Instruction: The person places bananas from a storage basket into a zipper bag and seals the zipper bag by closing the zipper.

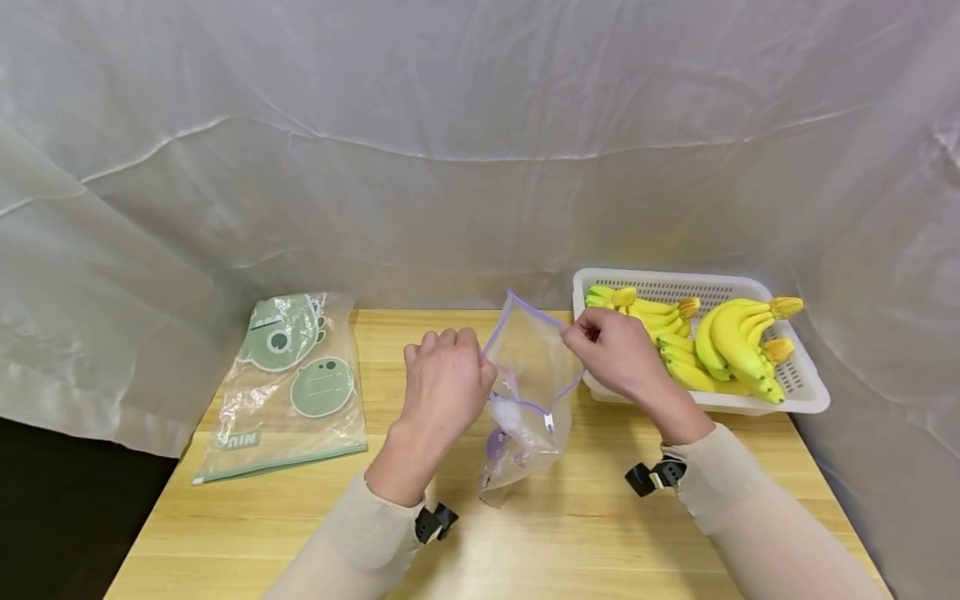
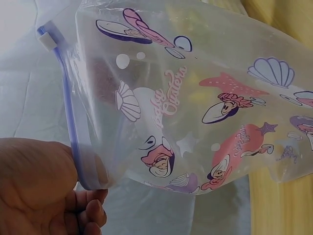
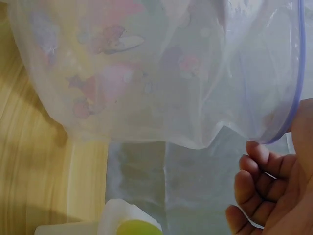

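Note:
A translucent zipper bag (image 1: 525, 450) with purple edging and shell prints hangs between both hands, its mouth spread wide. My left hand (image 1: 450, 375) pinches the left side of the rim. On the opposite side, my right hand (image 1: 611, 346) pinches the rim between thumb and index finger, the other fingers loosely curled. In the left wrist view, the bag (image 2: 186, 103) shows pink and purple oyster and starfish prints, and a white slider (image 2: 47, 41) sits on its purple zip. The right wrist view shows the bag's plain-looking reverse (image 3: 146, 83) with prints showing through.
A white slotted basket (image 1: 813, 396) with several bunches of bananas (image 1: 738, 342) stands at the back right. A second clear zipper bag (image 1: 262, 425) with green cartoon prints lies flat on the left of the wooden table (image 1: 600, 533). Pale sheeting (image 1: 420, 208) hangs behind.

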Demonstrator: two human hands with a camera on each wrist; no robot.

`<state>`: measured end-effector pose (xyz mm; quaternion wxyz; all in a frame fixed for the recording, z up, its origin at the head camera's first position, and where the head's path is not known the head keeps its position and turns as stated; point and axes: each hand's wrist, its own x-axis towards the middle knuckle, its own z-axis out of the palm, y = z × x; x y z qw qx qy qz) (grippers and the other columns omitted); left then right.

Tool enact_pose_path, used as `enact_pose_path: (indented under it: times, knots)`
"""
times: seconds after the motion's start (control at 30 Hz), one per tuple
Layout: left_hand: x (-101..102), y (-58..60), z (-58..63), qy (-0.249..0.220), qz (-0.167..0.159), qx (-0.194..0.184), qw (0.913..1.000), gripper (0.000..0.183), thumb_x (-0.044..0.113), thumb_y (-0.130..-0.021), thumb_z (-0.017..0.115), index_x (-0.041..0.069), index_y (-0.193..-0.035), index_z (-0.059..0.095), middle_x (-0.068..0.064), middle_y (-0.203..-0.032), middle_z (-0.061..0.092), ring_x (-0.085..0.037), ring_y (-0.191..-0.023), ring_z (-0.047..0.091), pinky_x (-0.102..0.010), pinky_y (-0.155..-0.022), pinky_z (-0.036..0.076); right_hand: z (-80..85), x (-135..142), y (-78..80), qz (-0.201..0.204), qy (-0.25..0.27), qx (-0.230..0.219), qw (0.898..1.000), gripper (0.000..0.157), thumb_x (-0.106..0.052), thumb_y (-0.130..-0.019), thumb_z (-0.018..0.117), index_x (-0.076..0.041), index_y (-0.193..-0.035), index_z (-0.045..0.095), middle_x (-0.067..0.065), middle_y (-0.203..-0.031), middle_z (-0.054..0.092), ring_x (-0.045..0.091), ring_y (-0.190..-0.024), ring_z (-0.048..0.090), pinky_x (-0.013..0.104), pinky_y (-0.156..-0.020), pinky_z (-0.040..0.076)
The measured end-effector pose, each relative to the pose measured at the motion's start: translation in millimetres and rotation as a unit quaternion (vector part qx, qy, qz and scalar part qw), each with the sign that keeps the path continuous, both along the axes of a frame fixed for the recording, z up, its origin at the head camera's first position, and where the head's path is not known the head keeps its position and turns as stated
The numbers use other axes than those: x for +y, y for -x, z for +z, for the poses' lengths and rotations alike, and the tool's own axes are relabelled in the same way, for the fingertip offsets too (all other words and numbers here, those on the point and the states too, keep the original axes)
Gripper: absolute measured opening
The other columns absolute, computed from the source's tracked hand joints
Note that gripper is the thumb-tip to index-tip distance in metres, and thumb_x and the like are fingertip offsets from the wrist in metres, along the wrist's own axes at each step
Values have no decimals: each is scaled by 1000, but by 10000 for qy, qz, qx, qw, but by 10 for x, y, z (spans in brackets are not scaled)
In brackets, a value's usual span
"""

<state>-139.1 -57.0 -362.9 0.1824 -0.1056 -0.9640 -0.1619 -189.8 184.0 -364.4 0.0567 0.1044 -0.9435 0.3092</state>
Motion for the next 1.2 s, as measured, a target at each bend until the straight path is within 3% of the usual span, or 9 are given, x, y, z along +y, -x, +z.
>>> enact_pose_path:
  times: [0.27,0.63,0.7,0.77,0.9,1.2]
  knots:
    - [10,-22,32,-224,104,-263,9993,21,16,-92,64,12,-75,54,-3,-69,51,-27,-69,50,-43,-71,37,44,136,-11,-405,287,272,9984,45,-51,-105,57,-12,-85,66,5,-74,59,23,-69,53,37,-65,41]
    - [13,-40,21,-344,121,-281,9989,23,14,-91,63,13,-71,51,-2,-67,49,-26,-67,48,-43,-70,36,-112,514,100,-822,-307,110,9961,39,-40,-105,56,-7,-85,63,6,-69,59,23,-58,52,38,-59,41]
    - [15,-41,22,-346,119,-307,9989,23,15,-91,64,13,-71,51,-1,-67,49,-26,-67,48,-42,-70,36,-171,542,115,-825,-552,-18,9951,43,-42,-105,58,-1,-92,66,14,-77,65,28,-64,59,43,-64,47]
    - [16,-40,24,-341,116,-326,9988,24,15,-90,64,14,-71,51,-1,-67,49,-25,-67,47,-42,-70,35,-232,539,118,-832,-809,-222,9930,55,-48,-104,59,6,-105,68,24,-93,70,39,-81,66,53,-75,52]
    - [22,-37,21,-309,97,-336,9989,23,15,-90,64,14,-71,51,-1,-67,50,-25,-67,48,-41,-69,35,-347,481,96,-814,-1309,-520,9867,79,-60,-100,62,16,-121,60,37,-116,62,57,-110,58,65,-90,47]
    - [17,-27,22,-253,61,-368,9990,23,16,-91,66,14,-72,53,0,-68,51,-24,-66,47,-41,-68,35,-514,405,72,-976,-1829,-372,9776,87,-68,-88,72,17,-106,56,37,-103,55,57,-100,51,61,-74,46]
